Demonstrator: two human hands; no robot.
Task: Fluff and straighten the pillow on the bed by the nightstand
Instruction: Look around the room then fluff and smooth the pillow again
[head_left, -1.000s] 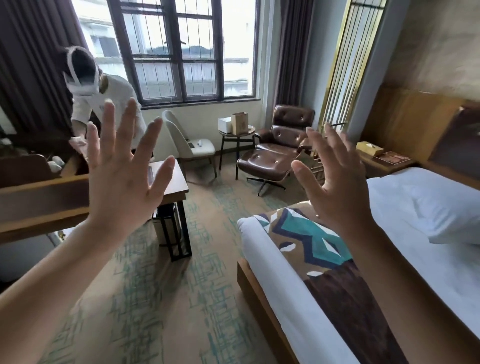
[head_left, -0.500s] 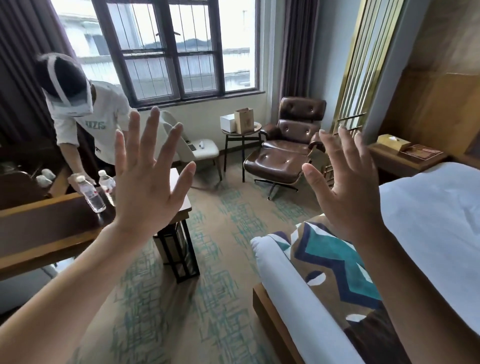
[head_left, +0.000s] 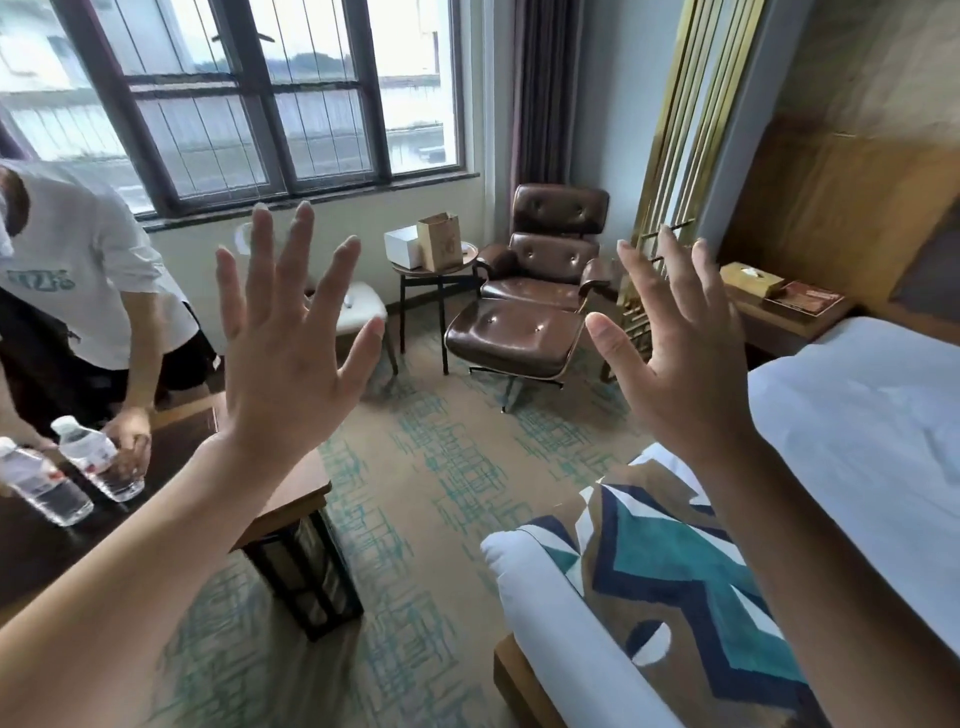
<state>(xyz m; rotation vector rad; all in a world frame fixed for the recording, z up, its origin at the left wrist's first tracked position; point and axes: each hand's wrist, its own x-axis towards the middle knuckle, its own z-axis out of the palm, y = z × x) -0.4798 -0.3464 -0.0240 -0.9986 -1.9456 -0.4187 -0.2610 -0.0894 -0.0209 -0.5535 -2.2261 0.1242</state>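
Both hands are raised in the air with fingers spread wide, holding nothing: the left hand (head_left: 283, 358) and the right hand (head_left: 675, 369), backs toward the camera. Beyond the right fingers (head_left: 636, 280) stands the nightstand (head_left: 795, 325), partly cut by the bed's edge, with a tissue box (head_left: 750, 278) on it. The bed (head_left: 857, 415) lies below and right of the right hand; its head end runs out of frame, so the pillow cannot be made out. Below the left fingers (head_left: 260, 244), another person (head_left: 88, 291), partly out of frame, holds a water bottle (head_left: 96, 457) on the counter (head_left: 291, 483).
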